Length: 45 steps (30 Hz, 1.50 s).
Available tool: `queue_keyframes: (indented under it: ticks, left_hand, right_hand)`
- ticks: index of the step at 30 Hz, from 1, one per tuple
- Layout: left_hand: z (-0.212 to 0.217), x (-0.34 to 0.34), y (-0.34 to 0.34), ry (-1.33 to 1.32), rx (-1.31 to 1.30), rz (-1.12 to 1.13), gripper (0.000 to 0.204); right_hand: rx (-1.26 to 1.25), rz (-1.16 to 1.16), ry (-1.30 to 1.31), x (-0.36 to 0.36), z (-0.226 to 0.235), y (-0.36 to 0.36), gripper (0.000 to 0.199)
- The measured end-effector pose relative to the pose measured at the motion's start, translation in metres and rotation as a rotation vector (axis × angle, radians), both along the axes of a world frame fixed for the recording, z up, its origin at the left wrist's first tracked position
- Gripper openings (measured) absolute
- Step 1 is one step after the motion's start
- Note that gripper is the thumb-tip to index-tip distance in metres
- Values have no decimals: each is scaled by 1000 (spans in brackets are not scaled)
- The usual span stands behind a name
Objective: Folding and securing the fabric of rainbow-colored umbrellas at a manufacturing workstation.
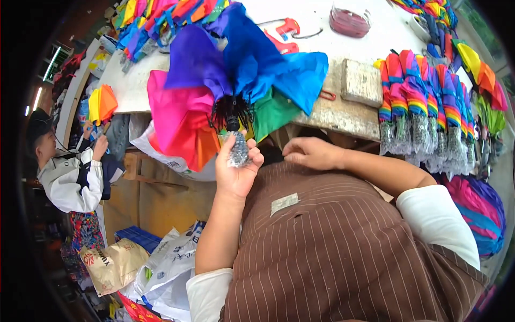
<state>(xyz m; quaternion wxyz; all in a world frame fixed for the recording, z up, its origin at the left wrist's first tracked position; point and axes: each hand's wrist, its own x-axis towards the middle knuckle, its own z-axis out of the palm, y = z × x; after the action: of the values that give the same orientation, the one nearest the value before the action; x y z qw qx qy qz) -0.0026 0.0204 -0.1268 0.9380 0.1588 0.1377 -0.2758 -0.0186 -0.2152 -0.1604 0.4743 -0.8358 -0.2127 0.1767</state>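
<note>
My left hand (236,169) grips the bubble-wrapped handle (238,149) of a rainbow umbrella (225,75), holding it upright in front of my chest. Its loose panels of pink, purple, blue, green and orange cloth fan out over the edge of the worktable (343,115). My right hand (311,153) rests against my brown striped apron (343,236) just below the table edge, fingers curled, with nothing visible in it.
A row of folded rainbow umbrellas (424,102) with wrapped handles hangs over the table's right edge. A worn block (362,81), red scissors (287,27) and a bowl (350,20) lie on the table. Another person (72,172) works at the left; bags (161,268) lie on the floor.
</note>
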Motion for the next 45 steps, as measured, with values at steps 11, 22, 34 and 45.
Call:
queue_keyframes:
  ticks: [11,22,34,45]
  left_hand:
    - [-2,-5,-14,64,56,35,22]
    - [3,-11,-19,42,118,96,19]
    - [10,3,-21,4,84,178,22]
    - [25,27,-17,-44,-237,66,33]
  right_hand:
    - [-637,-206,-877,80,2,-9,25]
    - [-893,-255,-730,116,-37,-32,15]
    - [127,245,457,21,24,28,29]
    - [-204,58,5,12,-8,-3,32]
